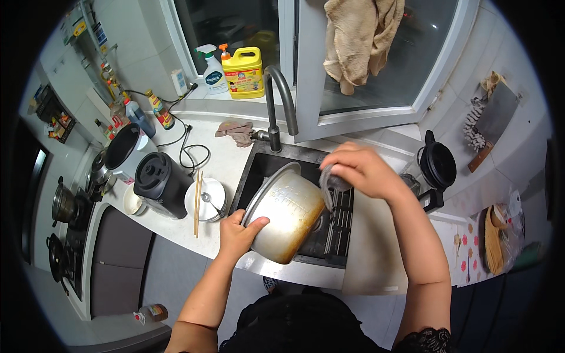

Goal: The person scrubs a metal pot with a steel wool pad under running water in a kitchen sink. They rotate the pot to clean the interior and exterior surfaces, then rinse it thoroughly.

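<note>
My left hand (237,235) grips the rim of a metal rice cooker inner pot (286,215), thumb on its outside. The pot is tilted over the dark sink (254,172), and its outer wall faces me with brown stains along the bottom edge. At the pot's right side, my right hand (359,169) is closed on a grey scouring pad (335,179), slightly blurred. The pad is close to the pot's base; I cannot tell whether they touch. Behind the pot stands a grey faucet (273,112), and a black rack (339,232) lies in the sink's right part.
Left of the sink are a white bowl (206,203) with a spoon, chopsticks (197,206) and a black lidded container (160,183). A cutting board (376,247) lies to the right, near a glass jug (438,162). A yellow detergent jug (244,76) stands on the sill.
</note>
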A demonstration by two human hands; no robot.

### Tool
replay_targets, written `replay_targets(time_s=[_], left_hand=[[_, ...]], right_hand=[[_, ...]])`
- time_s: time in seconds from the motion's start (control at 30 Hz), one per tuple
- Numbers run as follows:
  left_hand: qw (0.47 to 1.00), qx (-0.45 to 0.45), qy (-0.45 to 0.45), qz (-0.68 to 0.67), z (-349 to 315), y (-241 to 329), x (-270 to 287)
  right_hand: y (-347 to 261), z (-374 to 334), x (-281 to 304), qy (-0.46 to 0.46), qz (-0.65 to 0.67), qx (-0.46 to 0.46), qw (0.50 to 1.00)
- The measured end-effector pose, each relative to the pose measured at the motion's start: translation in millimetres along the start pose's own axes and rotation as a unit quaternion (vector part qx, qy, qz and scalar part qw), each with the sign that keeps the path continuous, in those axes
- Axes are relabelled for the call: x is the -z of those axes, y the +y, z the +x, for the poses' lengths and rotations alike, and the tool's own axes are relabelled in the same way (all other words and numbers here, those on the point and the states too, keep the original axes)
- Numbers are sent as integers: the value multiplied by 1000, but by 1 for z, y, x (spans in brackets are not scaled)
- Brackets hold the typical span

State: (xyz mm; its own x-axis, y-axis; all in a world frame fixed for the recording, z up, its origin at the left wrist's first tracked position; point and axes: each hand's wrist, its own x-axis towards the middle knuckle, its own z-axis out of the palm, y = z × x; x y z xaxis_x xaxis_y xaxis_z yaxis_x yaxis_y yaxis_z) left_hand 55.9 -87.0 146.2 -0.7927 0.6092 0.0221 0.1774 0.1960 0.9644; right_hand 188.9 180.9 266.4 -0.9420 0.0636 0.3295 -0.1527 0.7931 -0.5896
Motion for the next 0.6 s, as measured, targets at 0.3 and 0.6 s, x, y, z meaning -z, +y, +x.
replay_targets(time_s=[0.3, 0.6], left_hand=[[998, -33, 17, 47, -4, -1, -26], [983, -136, 97, 70, -14, -10, -31]], right_hand=[[-15, -5, -77, 94, -182, -203, 958], [-5, -9, -116, 188, -38, -107, 976]])
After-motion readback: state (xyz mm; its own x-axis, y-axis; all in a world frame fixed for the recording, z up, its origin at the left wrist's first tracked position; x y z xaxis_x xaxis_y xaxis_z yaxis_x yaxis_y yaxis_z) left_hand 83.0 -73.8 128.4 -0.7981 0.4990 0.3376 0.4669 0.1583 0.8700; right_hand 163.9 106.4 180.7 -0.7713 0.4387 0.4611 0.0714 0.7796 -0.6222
